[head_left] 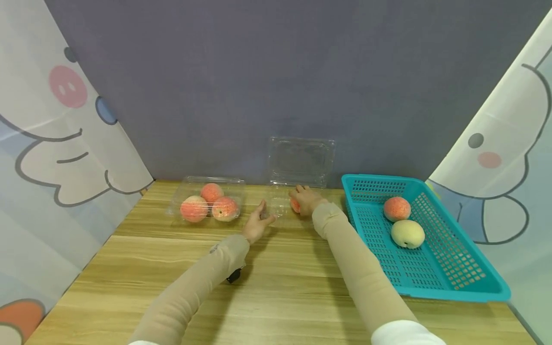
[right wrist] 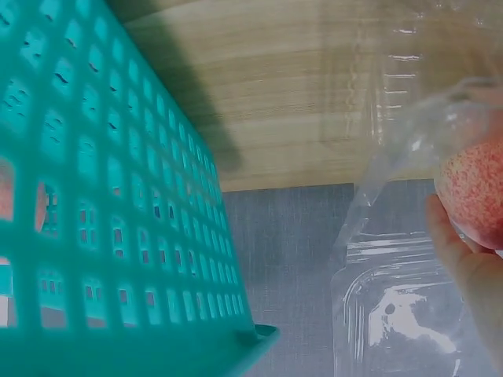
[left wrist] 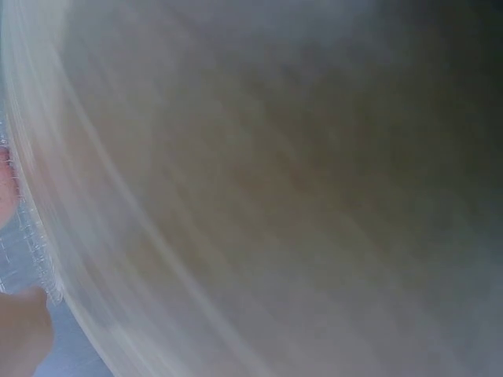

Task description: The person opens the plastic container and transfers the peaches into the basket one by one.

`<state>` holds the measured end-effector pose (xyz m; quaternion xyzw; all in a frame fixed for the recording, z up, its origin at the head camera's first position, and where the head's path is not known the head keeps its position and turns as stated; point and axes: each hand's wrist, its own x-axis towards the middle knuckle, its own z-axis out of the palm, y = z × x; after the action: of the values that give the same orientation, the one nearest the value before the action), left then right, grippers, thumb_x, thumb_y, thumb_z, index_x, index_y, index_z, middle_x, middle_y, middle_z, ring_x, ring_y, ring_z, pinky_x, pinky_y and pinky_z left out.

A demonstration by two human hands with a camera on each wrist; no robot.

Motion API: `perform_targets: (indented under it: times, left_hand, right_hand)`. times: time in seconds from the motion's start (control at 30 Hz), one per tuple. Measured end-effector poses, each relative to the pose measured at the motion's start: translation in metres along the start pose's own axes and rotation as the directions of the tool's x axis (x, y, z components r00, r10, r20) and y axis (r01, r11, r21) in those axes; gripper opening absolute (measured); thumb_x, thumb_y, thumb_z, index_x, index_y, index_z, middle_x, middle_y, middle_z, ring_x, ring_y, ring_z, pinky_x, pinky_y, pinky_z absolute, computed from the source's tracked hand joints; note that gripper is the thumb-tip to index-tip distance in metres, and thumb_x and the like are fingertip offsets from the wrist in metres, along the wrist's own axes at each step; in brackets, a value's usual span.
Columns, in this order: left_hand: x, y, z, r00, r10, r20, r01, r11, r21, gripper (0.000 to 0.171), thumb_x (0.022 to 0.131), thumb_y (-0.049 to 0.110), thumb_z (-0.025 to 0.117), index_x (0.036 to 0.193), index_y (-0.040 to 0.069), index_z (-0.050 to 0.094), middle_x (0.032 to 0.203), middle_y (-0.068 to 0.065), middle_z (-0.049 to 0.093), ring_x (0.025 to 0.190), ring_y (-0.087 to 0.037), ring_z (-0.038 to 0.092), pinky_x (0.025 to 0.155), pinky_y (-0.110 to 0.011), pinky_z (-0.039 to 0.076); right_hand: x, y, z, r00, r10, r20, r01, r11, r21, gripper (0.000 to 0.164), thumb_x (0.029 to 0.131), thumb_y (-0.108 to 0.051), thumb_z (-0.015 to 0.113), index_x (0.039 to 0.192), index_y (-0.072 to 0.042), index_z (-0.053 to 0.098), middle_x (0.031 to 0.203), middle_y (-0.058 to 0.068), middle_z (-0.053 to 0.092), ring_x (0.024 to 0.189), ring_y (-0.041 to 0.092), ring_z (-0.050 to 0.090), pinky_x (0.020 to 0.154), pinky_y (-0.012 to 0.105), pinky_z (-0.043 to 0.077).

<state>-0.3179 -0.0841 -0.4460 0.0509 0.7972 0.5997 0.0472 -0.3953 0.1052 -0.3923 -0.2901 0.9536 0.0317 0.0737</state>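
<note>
A clear plastic clamshell box (head_left: pixel 279 201) stands at the table's back with its lid (head_left: pixel 302 160) raised against the grey backdrop. Inside it, my right hand (head_left: pixel 307 200) holds a pink-red peach (right wrist: pixel 475 188), partly hidden by the fingers in the head view. My left hand (head_left: pixel 255 226) is at the box's near left side, thumb and fingers spread apart at its edge. In the left wrist view, a blurred sleeve (left wrist: pixel 236 196) covers most of the picture; only a fingertip (left wrist: pixel 23 330) shows beside the plastic rim.
To the left, another clear clamshell box (head_left: pixel 181 199) contains three peaches (head_left: pixel 194 209). A teal plastic basket (head_left: pixel 431 292) stands at the right, holding a pink-red peach (head_left: pixel 396 209) and a pale yellow fruit (head_left: pixel 407 234). Its slotted wall rises close to the right wrist.
</note>
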Motion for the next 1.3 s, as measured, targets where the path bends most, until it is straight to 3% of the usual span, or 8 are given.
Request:
perform_targets:
  times: [0.37, 0.57, 0.93, 1.13, 1.3]
  left_hand:
    - [-0.003, 0.001, -0.002, 1.0, -0.003, 0.01, 0.003, 1.0, -0.006, 0.077, 0.092, 0.026, 0.055, 0.147, 0.006, 0.005, 0.154, -0.01, 0.011, 0.14, -0.029, 0.014, 0.114, -0.044, 0.017]
    - [-0.003, 0.0, -0.003, 1.0, 0.017, 0.014, -0.017, 1.0, -0.016, 0.076, 0.093, 0.02, 0.054, 0.147, 0.004, 0.003, 0.154, -0.012, 0.01, 0.14, -0.031, 0.014, 0.113, -0.043, 0.018]
    - [-0.002, -0.001, -0.002, 1.0, 0.009, 0.023, -0.008, 1.0, -0.007, 0.075, 0.093, 0.019, 0.053, 0.147, 0.005, 0.003, 0.154, -0.011, 0.009, 0.14, -0.03, 0.014, 0.113, -0.043, 0.017]
    - [-0.001, 0.0, -0.002, 0.999, 0.026, 0.028, -0.026, 1.0, -0.018, 0.077, 0.093, 0.021, 0.054, 0.147, 0.003, 0.002, 0.154, -0.012, 0.007, 0.14, -0.03, 0.011, 0.113, -0.044, 0.017]
    - [0.002, -0.004, -0.002, 1.0, 0.019, 0.018, -0.018, 1.0, -0.026, 0.077, 0.093, 0.021, 0.054, 0.147, 0.004, 0.002, 0.154, -0.009, 0.008, 0.141, -0.026, 0.009, 0.114, -0.04, 0.016]
  right_hand:
    - [-0.001, 0.001, -0.002, 0.999, -0.037, 0.003, 0.038, 0.999, -0.032, 0.064, 0.076, -0.011, 0.071, 0.134, -0.014, 0.043, 0.131, 0.011, 0.041, 0.12, 0.03, 0.04, 0.098, 0.041, 0.043]
    - [-0.002, 0.001, -0.01, 1.0, -0.028, -0.011, 0.027, 0.998, -0.05, 0.071, 0.072, -0.009, 0.074, 0.135, -0.015, 0.042, 0.13, 0.011, 0.041, 0.121, 0.031, 0.04, 0.098, 0.041, 0.043]
    - [-0.008, 0.0, -0.024, 0.999, -0.046, -0.026, 0.045, 0.997, -0.062, 0.061, 0.08, -0.015, 0.067, 0.136, -0.013, 0.042, 0.135, 0.015, 0.038, 0.125, 0.033, 0.037, 0.097, 0.046, 0.043]
    - [-0.01, 0.0, -0.036, 0.998, -0.043, -0.055, 0.041, 0.998, -0.046, 0.072, 0.072, -0.014, 0.077, 0.135, -0.014, 0.042, 0.132, 0.013, 0.038, 0.124, 0.033, 0.036, 0.094, 0.045, 0.045]
    - [-0.015, -0.001, -0.044, 0.995, -0.076, -0.065, 0.072, 0.995, -0.065, 0.069, 0.071, -0.012, 0.077, 0.132, -0.016, 0.044, 0.126, 0.01, 0.041, 0.118, 0.03, 0.039, 0.088, 0.044, 0.048]
